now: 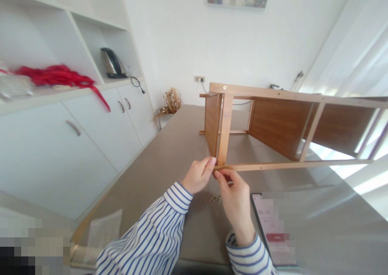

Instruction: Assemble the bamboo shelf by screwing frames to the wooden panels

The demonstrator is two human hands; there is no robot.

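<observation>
A wooden shelf rack [226, 125] lies on its side on the brown-grey table [169, 141]. My left hand [198, 174] is closed around its near lower corner, thumb on top by the end panel. Right beside it, my right hand [233, 192] pinches at the end of the lower rail [266, 166]. Whatever small thing is between those fingertips, if anything, is hidden. Several small metal screws [215, 198] lie on the table just below my hands. A white-ringed hole [224, 88] shows at the rack's upper corner.
To the right of my right hand a phone [273, 230] lies with its screen lit. A clear plastic bag [104, 234] is near the table's left edge. White cabinets [91, 125] with a kettle [112, 63] stand at left. Dried plants [171, 103] are beyond the table.
</observation>
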